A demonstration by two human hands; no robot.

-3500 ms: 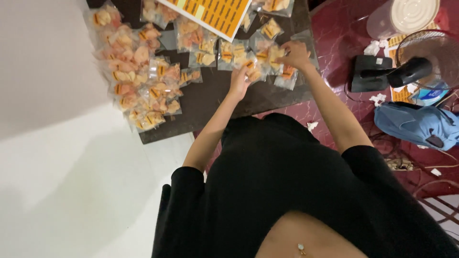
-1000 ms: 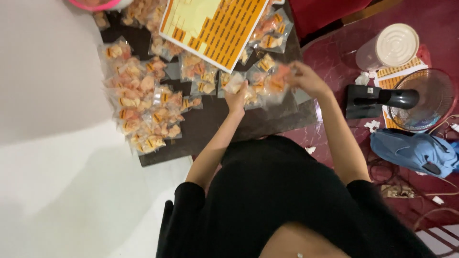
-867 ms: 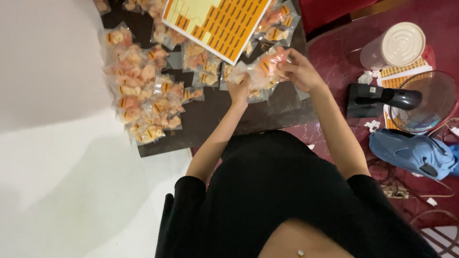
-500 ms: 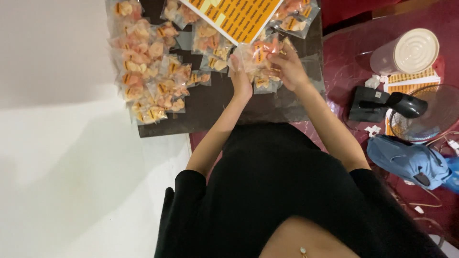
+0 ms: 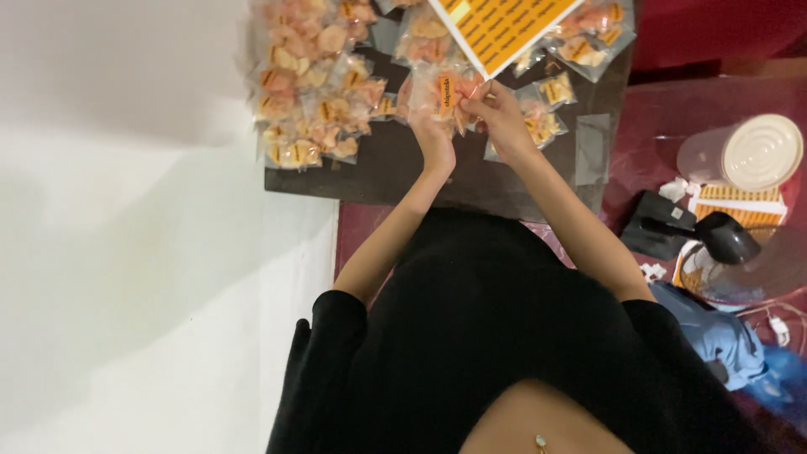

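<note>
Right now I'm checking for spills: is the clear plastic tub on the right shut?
Shut: the clear plastic tub has its white lid seated flat across the mouth.

Many small clear snack bags lie far left. A yellow sticker sheet lies far, just right of them.

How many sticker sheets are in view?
1. An orange sticker sheet lies at the top of the dark board, just beyond the hands, partly cut off by the frame. More may be hidden beneath it or out of frame.
</note>
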